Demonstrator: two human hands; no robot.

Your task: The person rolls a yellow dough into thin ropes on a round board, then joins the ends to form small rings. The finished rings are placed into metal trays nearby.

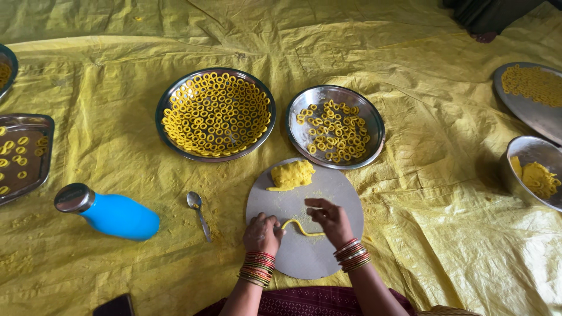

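Dough strand [300, 227] on round board [304, 251], pinched between left hand [261, 234] and right hand [331, 219]

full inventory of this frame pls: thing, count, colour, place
dough strand: 1, yellow, on board between hands
round board: 1, grey, bottom centre
dough lump: 1, yellow, board's far edge
full ring plate: 1, steel, centre
part-filled ring plate: 1, steel, right of it
spoon: 1, steel, left of board
bottle: 1, blue, lying left
dough bowl: 1, steel, right edge
tarp: 1, yellow, underneath
left hand: on strand's end
right hand: pinching strand
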